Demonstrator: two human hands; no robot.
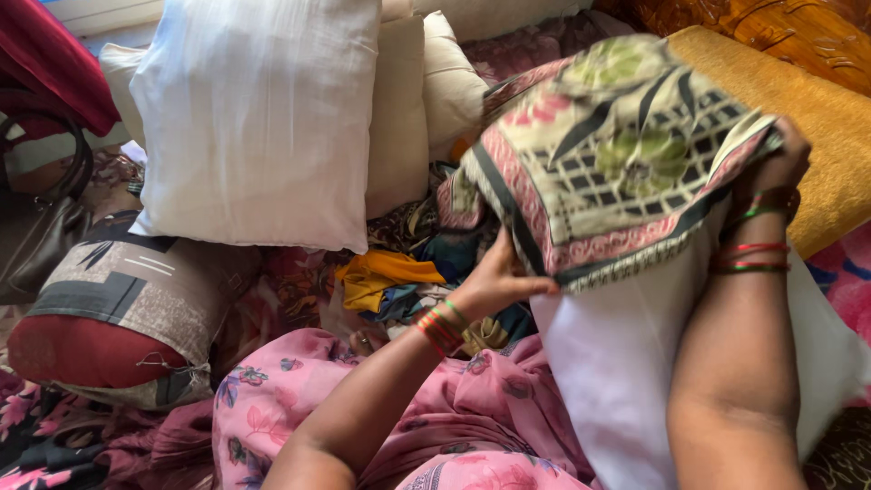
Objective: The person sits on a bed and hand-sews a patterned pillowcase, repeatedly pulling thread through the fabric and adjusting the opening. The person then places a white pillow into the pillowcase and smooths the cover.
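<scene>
- both hands are busy with the same thing: a patterned fabric pillow cover in cream, pink and black with green leaf shapes [617, 154], sitting over the top end of a plain white pillow [626, 363]
- left hand [494, 281] grips the lower left edge of that cover, fingers curled under the pink border, thumb on the outside; red and green bangles on the wrist
- right hand [780, 163] is closed on the cover's far right corner, up near the mustard-yellow cushioned edge [817, 127]; more bangles there, fingers mostly hidden by the cloth
- the white pillow stands tilted in the person's lap, its lower part bare and resting against the pink floral garment [472, 408]; the covered end points up and away
- to the left, a big white pillow [259, 118] leans against a couple of cream ones; below it lies a grey, black and red patterned cushion [118, 318]
- between those and the hands there's a heap of mixed cloths, a yellow one [386, 272] on top; dark handbag [41, 227] at the far left
</scene>
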